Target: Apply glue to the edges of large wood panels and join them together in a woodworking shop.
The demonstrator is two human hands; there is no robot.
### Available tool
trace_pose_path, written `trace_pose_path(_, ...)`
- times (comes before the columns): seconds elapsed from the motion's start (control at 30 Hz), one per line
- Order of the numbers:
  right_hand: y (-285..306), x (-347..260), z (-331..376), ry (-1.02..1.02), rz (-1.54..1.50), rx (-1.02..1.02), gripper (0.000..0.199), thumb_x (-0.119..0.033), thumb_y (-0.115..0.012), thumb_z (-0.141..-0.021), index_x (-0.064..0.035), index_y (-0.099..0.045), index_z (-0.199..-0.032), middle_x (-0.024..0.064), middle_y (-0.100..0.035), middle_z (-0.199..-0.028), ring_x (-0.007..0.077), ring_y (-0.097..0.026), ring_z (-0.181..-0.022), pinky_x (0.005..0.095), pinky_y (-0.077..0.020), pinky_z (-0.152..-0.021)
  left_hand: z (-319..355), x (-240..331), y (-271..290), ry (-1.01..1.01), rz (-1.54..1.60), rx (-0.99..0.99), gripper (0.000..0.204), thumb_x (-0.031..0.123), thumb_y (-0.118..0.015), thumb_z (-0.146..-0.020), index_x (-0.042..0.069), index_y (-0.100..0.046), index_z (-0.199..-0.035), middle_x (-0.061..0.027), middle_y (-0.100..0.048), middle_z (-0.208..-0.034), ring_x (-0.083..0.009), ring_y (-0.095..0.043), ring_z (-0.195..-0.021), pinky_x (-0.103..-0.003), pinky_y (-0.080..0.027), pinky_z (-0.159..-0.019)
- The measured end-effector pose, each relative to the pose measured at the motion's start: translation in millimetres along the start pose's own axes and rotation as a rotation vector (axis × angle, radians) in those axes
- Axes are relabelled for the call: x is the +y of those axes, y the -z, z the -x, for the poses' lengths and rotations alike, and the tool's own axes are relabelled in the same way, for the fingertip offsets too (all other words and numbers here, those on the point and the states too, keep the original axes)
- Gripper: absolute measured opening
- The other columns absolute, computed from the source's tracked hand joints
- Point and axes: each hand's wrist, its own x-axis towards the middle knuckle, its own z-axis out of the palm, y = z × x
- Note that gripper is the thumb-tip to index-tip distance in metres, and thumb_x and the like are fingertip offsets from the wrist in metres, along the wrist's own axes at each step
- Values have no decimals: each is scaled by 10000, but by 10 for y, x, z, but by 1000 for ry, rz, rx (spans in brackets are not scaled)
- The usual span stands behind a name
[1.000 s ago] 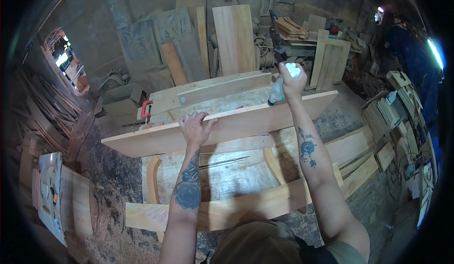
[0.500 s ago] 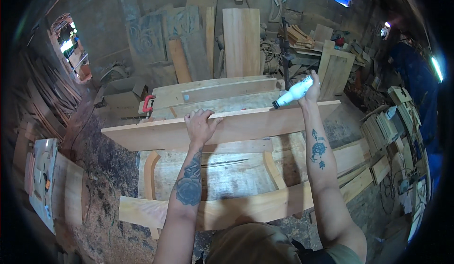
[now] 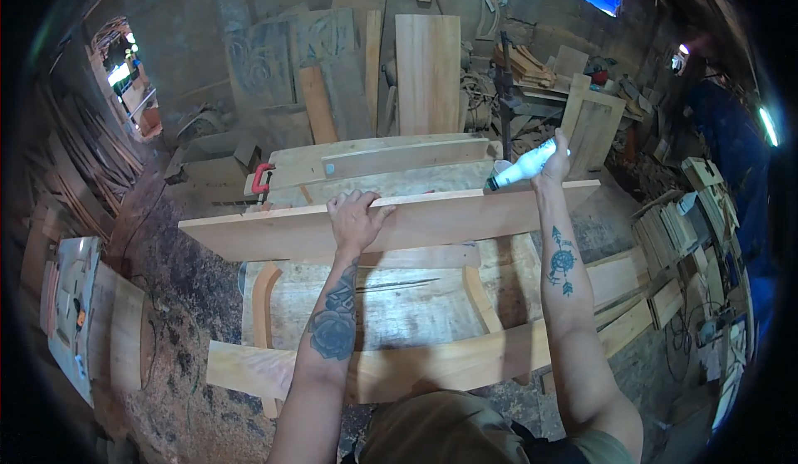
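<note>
A long pale wooden board (image 3: 432, 221) stands on its edge across the workbench. My left hand (image 3: 356, 217) is closed over its upper edge, left of the middle, thumb on the near side. My right hand (image 3: 554, 165) grips a white bottle (image 3: 529, 165) near the board's right end. The bottle is tilted with its dark tip pointing down and left, close to the board's upper edge; whether the tip touches the wood I cannot tell.
A curved wooden rail (image 3: 449, 364) lies nearest me, with curved crosspieces (image 3: 264, 302) behind it. A red clamp (image 3: 261, 178) sits at the bench's far left, beside another narrow board (image 3: 407, 158). Planks (image 3: 428, 73) lean on the back wall; stacked wood (image 3: 669, 223) stands right.
My right hand has brought the bottle slightly down and to the right, its tip now nearer the board's edge. My left hand keeps its hold on the board.
</note>
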Motion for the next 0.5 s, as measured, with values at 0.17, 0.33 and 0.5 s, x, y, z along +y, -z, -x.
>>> trace_pose_path(0.17, -80, 48, 78, -12, 69, 19, 325, -368, -758, -880, -112, -564, -929, 24, -543, -771, 185, -605, -664, 390, -525, -593, 33, -6, 26, 9, -10, 2, 399, 548, -747, -811, 171, -739, -940, -29, -649, -918, -268, -555, -967, -472, -321, -978)
trace_pose_path(0.33, -23, 119, 56, -20, 61, 7, 326, -369, -754, -882, -105, -573, -943, 23, -545, -775, 186, -606, -665, 390, -530, -598, 44, -25, 72, 9, -7, 10, 398, 553, -744, -812, 172, -736, -930, -30, -654, -925, -263, -564, -965, -466, -323, -971)
trace_pose_path(0.5, -43, 83, 89, 4, 73, 32, 319, -372, -751, -883, -119, -560, -919, 16, -534, -766, 179, -599, -663, 380, -524, -601, 8, -38, 72, 10, -9, -1, 425, 562, -751, -800, 163, -748, -947, -31, -677, -945, -271, -594, -984, -472, -342, -959)
